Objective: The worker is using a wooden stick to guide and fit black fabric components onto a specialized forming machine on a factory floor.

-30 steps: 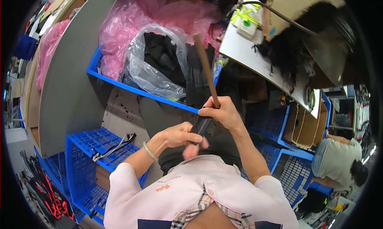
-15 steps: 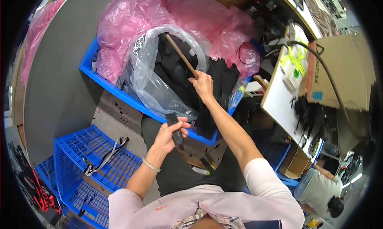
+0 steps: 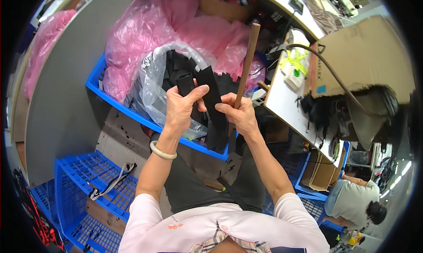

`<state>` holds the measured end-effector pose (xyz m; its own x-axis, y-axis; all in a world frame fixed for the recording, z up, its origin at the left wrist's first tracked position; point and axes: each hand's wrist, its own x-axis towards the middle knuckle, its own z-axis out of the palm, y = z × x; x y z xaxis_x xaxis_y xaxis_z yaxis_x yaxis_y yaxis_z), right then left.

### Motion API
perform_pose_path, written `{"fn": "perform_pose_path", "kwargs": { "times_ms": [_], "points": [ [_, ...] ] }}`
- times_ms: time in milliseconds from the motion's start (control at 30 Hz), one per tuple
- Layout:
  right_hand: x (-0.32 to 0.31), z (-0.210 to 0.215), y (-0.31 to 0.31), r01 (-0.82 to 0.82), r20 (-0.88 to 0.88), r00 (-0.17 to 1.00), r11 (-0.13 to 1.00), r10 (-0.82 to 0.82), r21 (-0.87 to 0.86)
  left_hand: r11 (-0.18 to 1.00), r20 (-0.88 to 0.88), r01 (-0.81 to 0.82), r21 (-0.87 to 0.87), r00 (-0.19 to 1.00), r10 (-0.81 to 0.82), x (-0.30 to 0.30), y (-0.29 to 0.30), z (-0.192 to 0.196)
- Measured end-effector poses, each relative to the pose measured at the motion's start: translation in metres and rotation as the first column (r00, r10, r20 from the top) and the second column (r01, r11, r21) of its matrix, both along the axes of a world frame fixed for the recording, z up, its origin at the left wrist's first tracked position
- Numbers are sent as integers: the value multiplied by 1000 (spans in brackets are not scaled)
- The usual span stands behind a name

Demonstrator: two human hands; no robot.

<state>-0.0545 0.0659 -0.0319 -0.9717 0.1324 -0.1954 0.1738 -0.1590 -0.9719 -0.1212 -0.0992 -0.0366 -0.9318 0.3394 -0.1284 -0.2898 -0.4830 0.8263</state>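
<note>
My left hand [image 3: 177,108] is closed around a short black fabric tube [image 3: 185,83], its open end tilted up. A flat black fabric strip [image 3: 213,96] stands between my two hands. My right hand [image 3: 241,115] pinches the strip's edge between thumb and fingers, and a brown wooden stick [image 3: 249,59] is gripped upright in the same hand. Beneath my hands, a clear plastic bag [image 3: 152,88] holds more black fabric pieces [image 3: 176,61]. That bag sits in a blue crate [image 3: 128,111] in front of my knees.
Pink plastic bags [image 3: 125,41] fill the crate's far side. Blue baskets [image 3: 83,173] stand at the lower left, a strap lying on them. At the right is a white table [image 3: 286,105] with a cardboard box [image 3: 361,55]. A person [image 3: 352,198] sits further right.
My left hand has moved up and over the bag with the tube. The right hand has drawn back, its stick swung upright, and a black fabric strip is now between the hands.
</note>
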Motion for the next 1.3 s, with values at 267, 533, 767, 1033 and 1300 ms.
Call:
{"fn": "perform_pose_path", "kwargs": {
  "times_ms": [267, 533, 767, 1033, 1300],
  "points": [
    [115, 112, 12, 53, -227, 974, 942, 25, 333, 935, -67, 297, 196, 955, -289, 102, 13, 97],
    [222, 128, 32, 349, -460, 882, 513, 105, 784, 846, -208, 424, -324, 840, -501, 189, 57, 124],
    [277, 132, 52, 182, -365, 931, 906, -33, 382, 789, -407, 594, -155, 690, -599, 216, 73, 139],
    [280, 112, 57, 282, -528, 784, 945, -326, -165, 852, -391, 481, -205, 758, -522, 238, 97, 160],
    [271, 113, 60, 474, -646, 725, 853, -237, 220, 834, -336, 440, -332, 771, -540, 233, 98, 148]
  ]
}}
